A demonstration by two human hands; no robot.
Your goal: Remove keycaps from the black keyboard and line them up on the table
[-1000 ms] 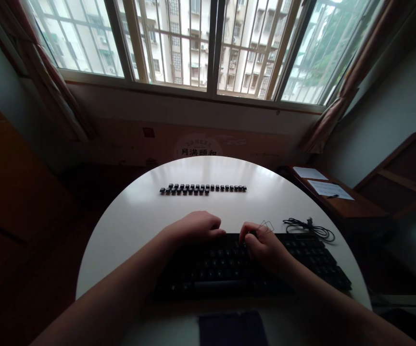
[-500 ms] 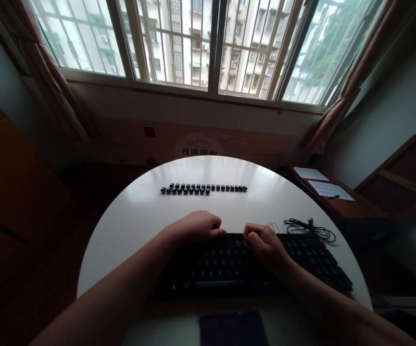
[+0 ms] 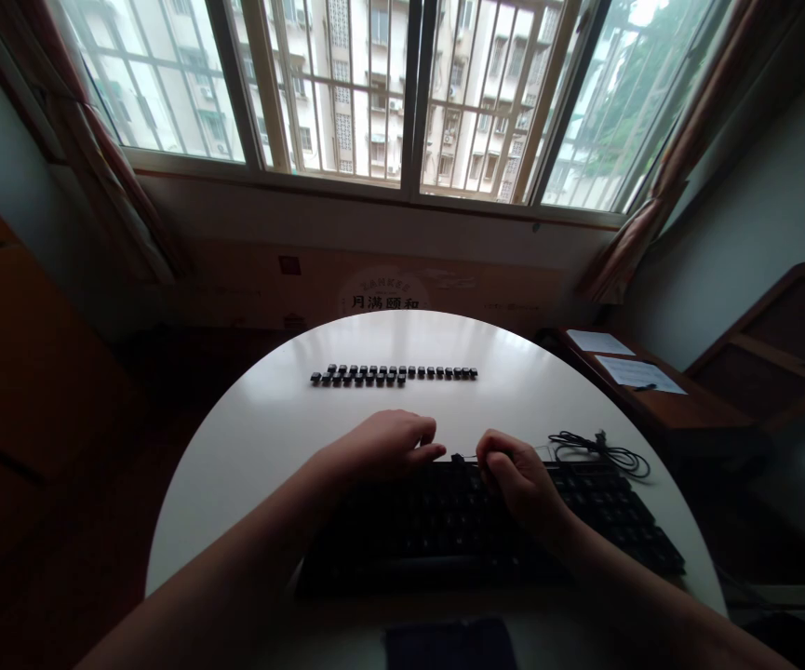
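A black keyboard lies on the round white table in front of me. My left hand rests on the keyboard's top left edge, fingers lying loosely flat and holding nothing. My right hand is closed on a thin wire keycap puller that points left. A small black keycap sits at the puller's tip, just above the keyboard's top row, close to my left fingertips. Two rows of removed black keycaps are lined up further back on the table.
The keyboard's coiled black cable lies at the right of the table. A dark cloth sits at the near edge. A low wooden side table with papers stands to the right. A printed cardboard box stands under the window.
My right hand has lifted off the top row and turned, and the puller now points left with a keycap at its tip. The left fingers have stretched out slightly.
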